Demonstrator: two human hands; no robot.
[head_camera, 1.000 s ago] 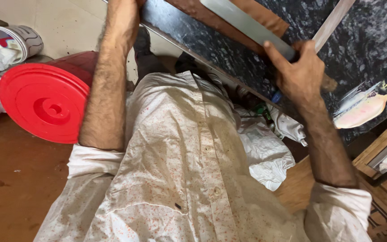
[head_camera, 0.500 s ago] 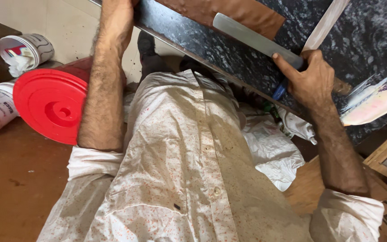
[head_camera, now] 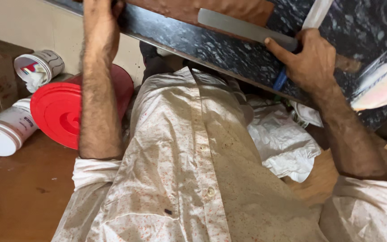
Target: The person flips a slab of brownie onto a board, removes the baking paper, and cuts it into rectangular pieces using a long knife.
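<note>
My right hand point(head_camera: 312, 60) grips the blue handle of a wide flat metal blade point(head_camera: 242, 28), which lies against a dark speckled stone slab point(head_camera: 229, 58) beside a brown wooden patch point(head_camera: 216, 9). My left hand point(head_camera: 99, 11) reaches up to the slab's upper left edge and presses on it; its fingers are cut off by the frame. My stained white shirt point(head_camera: 189, 170) fills the lower middle of the view.
A red bucket with a red lid point(head_camera: 59, 114) lies on its side at left, next to a white tub point(head_camera: 5, 132) and a white cup stuffed with rag point(head_camera: 39, 67). Crumpled white cloth point(head_camera: 283, 139) lies under the slab. A brown wooden floor point(head_camera: 19, 197) is below.
The view has shifted, so the slab and both hands sit higher in the frame. My right hand keeps its grip, and the blade has slid a little across the slab.
</note>
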